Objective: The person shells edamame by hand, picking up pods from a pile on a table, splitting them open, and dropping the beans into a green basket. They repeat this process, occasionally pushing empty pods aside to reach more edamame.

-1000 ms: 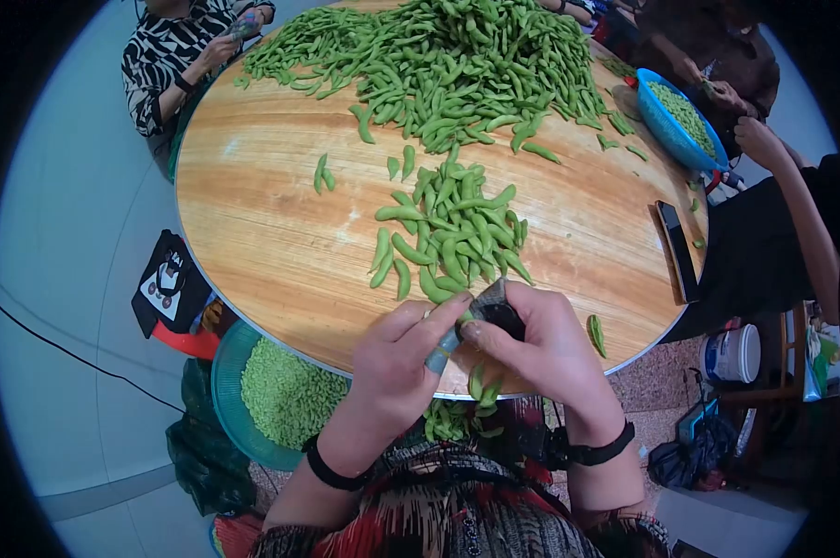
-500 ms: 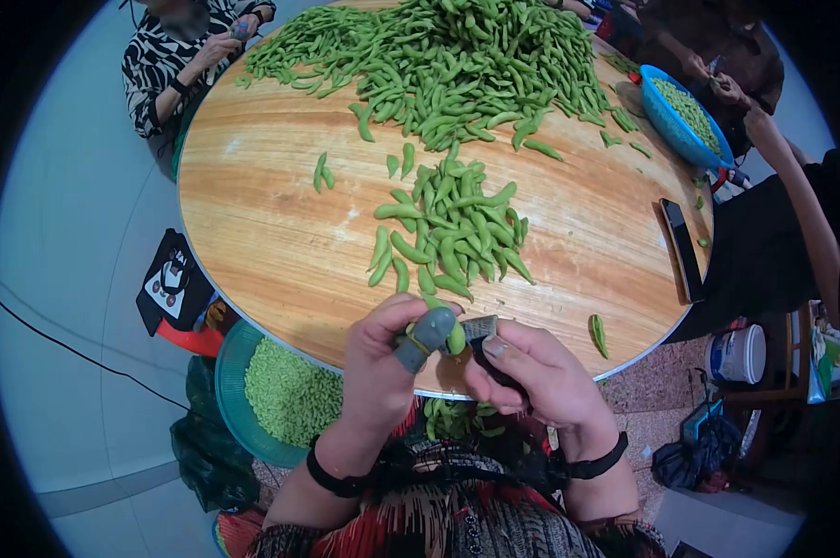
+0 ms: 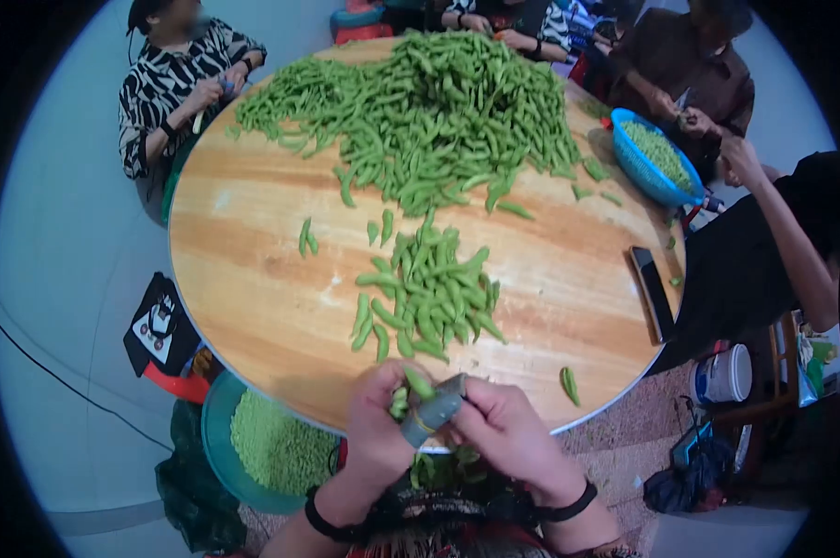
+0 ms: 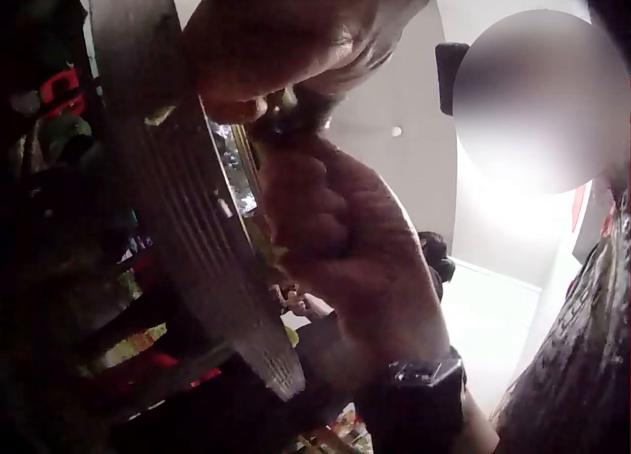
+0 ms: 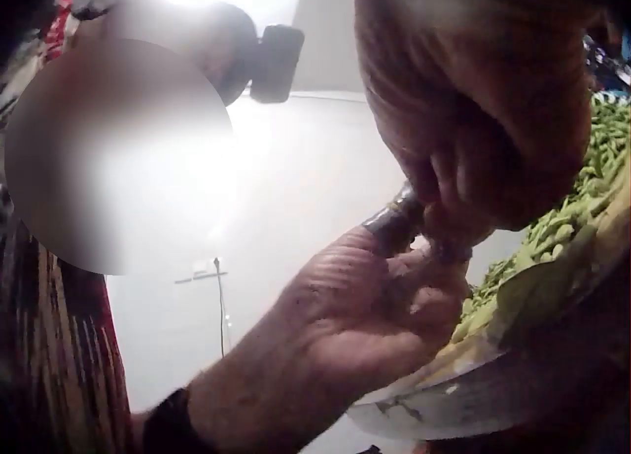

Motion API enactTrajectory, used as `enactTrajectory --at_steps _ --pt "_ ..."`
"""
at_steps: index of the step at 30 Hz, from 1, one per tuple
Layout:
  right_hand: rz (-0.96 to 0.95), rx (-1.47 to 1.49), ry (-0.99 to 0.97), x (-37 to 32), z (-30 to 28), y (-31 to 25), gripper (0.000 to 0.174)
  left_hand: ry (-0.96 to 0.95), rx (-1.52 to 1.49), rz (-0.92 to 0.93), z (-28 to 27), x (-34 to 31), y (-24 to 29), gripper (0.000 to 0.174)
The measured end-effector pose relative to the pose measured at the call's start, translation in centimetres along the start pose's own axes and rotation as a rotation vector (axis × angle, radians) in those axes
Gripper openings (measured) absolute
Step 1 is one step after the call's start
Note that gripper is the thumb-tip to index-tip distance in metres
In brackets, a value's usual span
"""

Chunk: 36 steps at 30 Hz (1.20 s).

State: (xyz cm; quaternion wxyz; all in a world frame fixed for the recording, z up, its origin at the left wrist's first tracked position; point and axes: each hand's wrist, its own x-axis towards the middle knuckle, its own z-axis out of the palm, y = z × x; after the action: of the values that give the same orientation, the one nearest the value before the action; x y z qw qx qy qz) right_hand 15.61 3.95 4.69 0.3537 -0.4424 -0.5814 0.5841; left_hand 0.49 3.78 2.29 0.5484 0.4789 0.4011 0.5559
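Pinching green pod (image 3: 418, 382), L hand (image 3: 378, 432) closed; R hand (image 3: 508, 430) curled round prob. grey tool (image 3: 452, 384), mostly hidden

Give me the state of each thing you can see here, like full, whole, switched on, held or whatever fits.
Left hand: curled, holding a green pod
Right hand: curled, pinching a small dark piece
Large pod heap: piled up, mostly unshelled
Blue basket: holding shelled beans
Teal basin: holding shelled beans
Phone: lying flat, screen dark
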Motion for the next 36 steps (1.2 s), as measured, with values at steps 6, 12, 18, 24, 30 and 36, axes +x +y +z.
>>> enactTrajectory --at_steps 6,12,18,24,30,36 --pt "0.060 -0.053 0.059 0.7 -0.2 -0.3 0.019 0.124 0.037 -0.049 0.5 -0.1 -1.1 0.018" --pt "0.138 0.037 0.103 1.0 0.2 0.3 0.017 0.094 -0.427 -0.162 0.5 -0.3 -0.3 0.027" --pt "-0.075 -0.249 0.212 0.9 1.5 -0.2 0.018 0.112 -0.405 -0.132 -0.4 -0.8 -0.3 0.028" --pt "-0.011 -0.245 -0.379 0.0 -2.4 -1.3 0.018 0.183 -0.281 -0.228 -3.0 -1.9 1.5 0.030" --pt "-0.212 -1.149 0.200 3.1 -0.4 -0.3 0.017 -0.197 0.282 -0.121 -3.6 -2.1 2.3 0.025" --pt "-0.198 -1.313 0.166 3.1 0.5 0.7 0.020 -0.059 0.734 0.272 -1.7 0.0 1.2 0.029"
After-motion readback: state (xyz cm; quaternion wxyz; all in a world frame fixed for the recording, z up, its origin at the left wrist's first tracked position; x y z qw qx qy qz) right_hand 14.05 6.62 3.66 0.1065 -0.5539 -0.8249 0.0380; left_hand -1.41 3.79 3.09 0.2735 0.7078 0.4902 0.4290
